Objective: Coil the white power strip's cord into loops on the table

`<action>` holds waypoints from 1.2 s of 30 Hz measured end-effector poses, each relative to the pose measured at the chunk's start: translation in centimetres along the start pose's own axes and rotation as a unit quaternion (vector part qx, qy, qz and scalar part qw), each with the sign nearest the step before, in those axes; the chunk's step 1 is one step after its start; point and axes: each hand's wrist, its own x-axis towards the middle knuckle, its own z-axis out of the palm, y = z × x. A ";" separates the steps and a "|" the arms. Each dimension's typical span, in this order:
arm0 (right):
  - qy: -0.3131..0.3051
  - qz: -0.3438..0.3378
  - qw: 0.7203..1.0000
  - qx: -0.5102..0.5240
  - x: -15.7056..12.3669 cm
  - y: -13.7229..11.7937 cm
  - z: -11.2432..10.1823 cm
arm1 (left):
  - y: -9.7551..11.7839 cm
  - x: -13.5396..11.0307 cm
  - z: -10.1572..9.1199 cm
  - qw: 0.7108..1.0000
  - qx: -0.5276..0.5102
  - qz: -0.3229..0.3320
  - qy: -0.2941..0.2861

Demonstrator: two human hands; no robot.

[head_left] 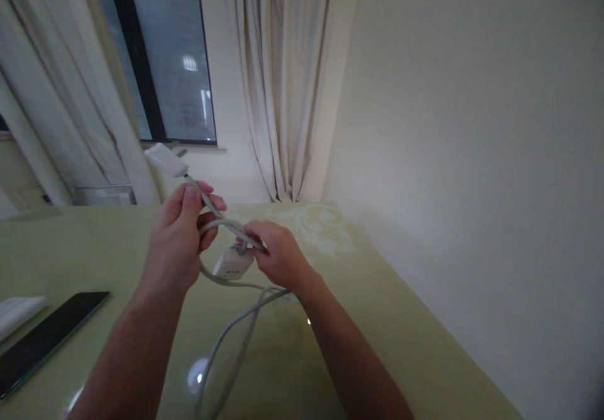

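Note:
My left hand (pixel 182 234) is closed around a white cable (pixel 221 223) just below its white plug (pixel 165 158), which sticks up and to the left above my fingers. My right hand (pixel 278 253) pinches the same cable close to a small white power strip (pixel 232 262) that hangs between both hands. The remaining cable loops (pixel 236 332) down toward me over the glossy green table (pixel 94 250).
A dark phone or tablet (pixel 44 338) lies flat at the left, beside a white object (pixel 16 313) at the edge of view. Pale curtains (pixel 283 80) and a dark window (pixel 165 48) stand behind the table. A bare wall (pixel 472 155) runs along the right side.

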 end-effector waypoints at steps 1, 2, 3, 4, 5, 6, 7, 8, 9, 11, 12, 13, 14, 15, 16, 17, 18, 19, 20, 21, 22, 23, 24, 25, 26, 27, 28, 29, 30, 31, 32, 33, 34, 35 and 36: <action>0.001 -0.021 0.999 -0.029 0.0 0.2 -0.1 | 0.1 0.3 -0.3 0.999 -0.011 -0.042 0.001; 0.004 -0.045 0.997 -0.055 0.0 0.3 -0.2 | 0.2 0.5 -0.5 0.996 -0.023 -0.081 0.003; 0.011 -0.072 0.994 -0.078 0.0 0.5 -0.4 | 0.3 0.8 -0.6 0.993 -0.035 -0.117 0.005; 0.021 -0.098 0.990 -0.099 -0.1 0.6 -0.5 | 0.3 0.9 -0.8 0.988 -0.050 -0.147 0.003; 0.037 -0.123 0.984 -0.119 -0.1 0.8 -0.7 | 0.4 1.0 -0.9 0.983 -0.067 -0.173 -0.002; 0.059 -0.148 0.977 -0.140 -0.2 0.9 -0.7 | 0.4 1.1 -1.0 0.977 -0.085 -0.196 -0.011; 0.083 -0.174 0.968 -0.161 -0.3 1.0 -0.7 | 0.4 1.2 -1.1 0.971 -0.101 -0.216 -0.020; 0.106 -0.201 0.957 -0.182 -0.4 1.0 -0.6 | 0.5 1.2 -1.1 0.966 -0.114 -0.231 -0.028; 0.123 -0.230 0.944 -0.202 -0.5 1.1 -0.4 | 0.5 1.3 -1.2 0.962 -0.120 -0.242 -0.034; 0.150 -0.267 0.925 -0.223 -0.7 1.1 0.1 | 0.4 1.3 -1.5 0.964 -0.103 -0.244 -0.034; 0.160 -0.275 0.921 -0.224 -0.7 1.1 0.5 | 0.4 1.3 -1.7 0.968 -0.083 -0.236 -0.031; 0.168 -0.283 0.918 -0.221 -0.6 1.1 0.7 | 0.3 1.4 -1.8 0.973 -0.059 -0.223 -0.027; 0.178 -0.295 0.913 -0.219 -0.6 1.2 0.9 | 0.2 1.4 -2.0 0.976 -0.035 -0.212 -0.026; 0.187 -0.312 0.906 -0.218 -0.5 1.2 1.0 | 0.1 1.5 -2.2 0.979 -0.016 -0.202 -0.026; 0.193 -0.333 0.896 -0.220 -0.5 1.1 0.9 | 0.0 1.6 -2.4 0.980 -0.004 -0.195 -0.028; 0.196 -0.353 0.887 -0.224 -0.5 1.1 0.8 | -0.1 1.7 -2.6 0.981 0.002 -0.194 -0.030; 0.202 -0.367 0.880 -0.225 -0.5 1.0 0.6 | -0.2 1.8 -2.7 0.980 0.001 -0.196 -0.032; 0.208 -0.371 0.877 -0.221 -0.5 0.9 0.3 | -0.3 1.9 -2.7 0.979 -0.004 -0.201 -0.034; 0.214 -0.368 0.879 -0.213 -0.6 0.7 0.1 | -0.5 2.0 -2.6 0.978 -0.012 -0.207 -0.037; 0.221 -0.360 0.885 -0.198 -0.7 0.6 0.0 | -0.6 2.0 -2.5 0.976 -0.026 -0.214 -0.041; 0.231 -0.345 0.893 -0.176 -0.8 0.4 0.0 | -0.7 2.0 -2.2 0.974 -0.046 -0.219 -0.046; 0.245 -0.322 0.902 -0.148 -0.8 0.4 0.0 | -0.8 1.9 -2.0 0.971 -0.074 -0.221 -0.050; 0.262 -0.293 0.912 -0.115 -0.9 0.3 0.2 | -0.9 1.8 -1.6 0.968 -0.109 -0.221 -0.056; 0.281 -0.260 0.921 -0.078 -0.9 0.4 0.4 | -1.0 1.7 -1.3 0.962 -0.147 -0.221 -0.063; 0.299 -0.227 0.926 -0.037 -0.9 0.6 0.6 | -1.1 1.6 -0.9 0.955 -0.185 -0.223 -0.069; 0.316 -0.197 0.928 0.006 -0.9 0.8 0.8 | -1.3 1.5 -0.6 0.946 -0.219 -0.227 -0.073; 0.329 -0.171 0.928 0.049 -0.9 1.2 1.0 | -1.5 1.4 -0.3 0.938 -0.246 -0.231 -0.072; 0.336 -0.146 0.926 0.088 -0.8 1.5 1.1 | -1.8 1.4 -0.1 0.933 -0.266 -0.235 -0.067; 0.337 -0.122 0.926 0.121 -0.7 1.8 1.3 | -2.2 1.4 0.1 0.929 -0.278 -0.236 -0.058; 0.334 -0.099 0.926 0.148 -0.7 2.0 1.5 | -2.7 1.4 0.2 0.929 -0.284 -0.234 -0.046; 0.329 -0.079 0.927 0.164 -0.6 2.1 1.6 | -3.1 1.6 0.3 0.929 -0.287 -0.231 -0.035; 0.324 -0.060 0.928 0.174 -0.6 2.1 1.8 | -3.6 1.7 0.2 0.930 -0.287 -0.228 -0.025; 0.320 -0.043 0.929 0.182 -0.6 1.9 1.9 | -4.1 2.0 0.0 0.931 -0.287 -0.225 -0.018; 0.315 -0.031 0.929 0.193 -0.6 1.6 1.9 | -4.5 2.4 -0.4 0.932 -0.287 -0.221 -0.011; 0.312 -0.021 0.927 0.209 -0.6 1.2 1.7 | -4.9 2.9 -1.0 0.933 -0.288 -0.215 -0.003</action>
